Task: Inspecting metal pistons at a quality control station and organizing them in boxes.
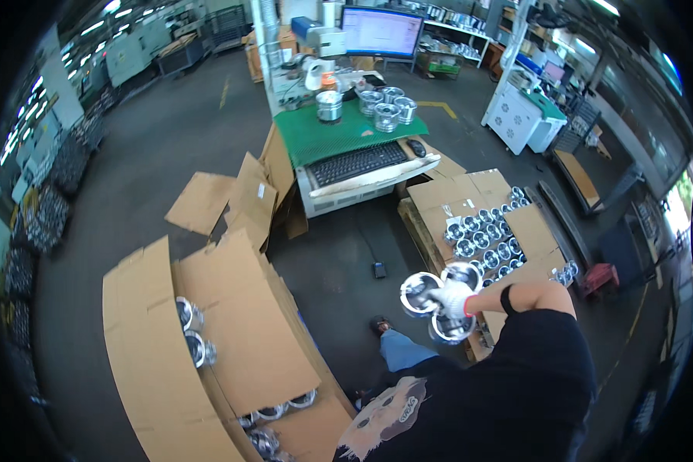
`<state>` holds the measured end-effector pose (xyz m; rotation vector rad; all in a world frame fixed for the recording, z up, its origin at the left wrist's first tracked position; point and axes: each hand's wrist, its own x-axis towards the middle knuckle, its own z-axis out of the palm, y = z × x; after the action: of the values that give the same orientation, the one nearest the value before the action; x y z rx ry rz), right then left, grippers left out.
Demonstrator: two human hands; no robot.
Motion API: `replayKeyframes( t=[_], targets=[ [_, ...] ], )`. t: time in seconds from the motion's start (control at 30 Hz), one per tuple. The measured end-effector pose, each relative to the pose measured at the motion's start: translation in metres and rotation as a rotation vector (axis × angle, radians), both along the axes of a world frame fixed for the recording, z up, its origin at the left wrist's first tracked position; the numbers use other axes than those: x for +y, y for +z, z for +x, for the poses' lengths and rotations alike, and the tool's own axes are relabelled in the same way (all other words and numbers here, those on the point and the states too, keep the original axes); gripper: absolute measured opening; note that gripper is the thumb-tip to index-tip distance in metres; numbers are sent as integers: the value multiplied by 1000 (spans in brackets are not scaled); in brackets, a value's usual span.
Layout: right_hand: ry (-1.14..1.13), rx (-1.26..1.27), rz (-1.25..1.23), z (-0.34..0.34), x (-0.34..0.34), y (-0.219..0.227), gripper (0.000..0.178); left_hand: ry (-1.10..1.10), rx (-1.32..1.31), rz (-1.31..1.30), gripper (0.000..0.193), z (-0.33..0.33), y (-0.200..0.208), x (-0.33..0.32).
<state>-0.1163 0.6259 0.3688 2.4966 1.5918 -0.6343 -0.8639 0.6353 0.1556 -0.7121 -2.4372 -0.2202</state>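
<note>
Three shiny silver cylindrical metal parts [417, 295] hang bunched in the right hand [452, 296], gloved in white with a red cuff edge, by the left edge of the low stack covered with flat brown cardboard sheets [448, 192]. We read that hand as clenched on all three where they meet; exact finger placement is too small to tell. We can't see the left hand, so its state is unknown.

Main risk, we judge: a drop. One grip carries three smooth pieces, and glove on polished metal may slip. Second: knocks. They're packed close together, so any jolt could scratch or dent rims. Third: clipping the rows of matching silver metal parts [481, 239] close by, if the arm sweeps low. Footing too: a small black box on a thin cable [379, 270] lies ahead of the dark shoe [379, 326]; a careless step could snag it. On our left, the long brown cardboard carton [142, 331] has raised flaps that might catch a part.
</note>
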Motion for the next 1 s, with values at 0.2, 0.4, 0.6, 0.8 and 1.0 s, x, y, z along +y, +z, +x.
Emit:
replayKeyframes(
  t=[0.2,0.4,0.6,0.8,1.0],
  targets=[
    [-493,66,-299,77,-51,-53,61,-377,-43,-53,67,188,108,128],
    [-737,215,-339,150,-58,-66,72,-979,-495,-121,60,400,153,278],
    [-621,133,-125,219,1,-57,51,-1237,-393,-393,57,555,184,359],
    [-337,44,-82,275,112,-25,44,-1921,-662,-581,29,675,186,424],
    [-89,111,-17,311,258,0,55,-2269,-996,-946,24,819,168,489]
  ],
)
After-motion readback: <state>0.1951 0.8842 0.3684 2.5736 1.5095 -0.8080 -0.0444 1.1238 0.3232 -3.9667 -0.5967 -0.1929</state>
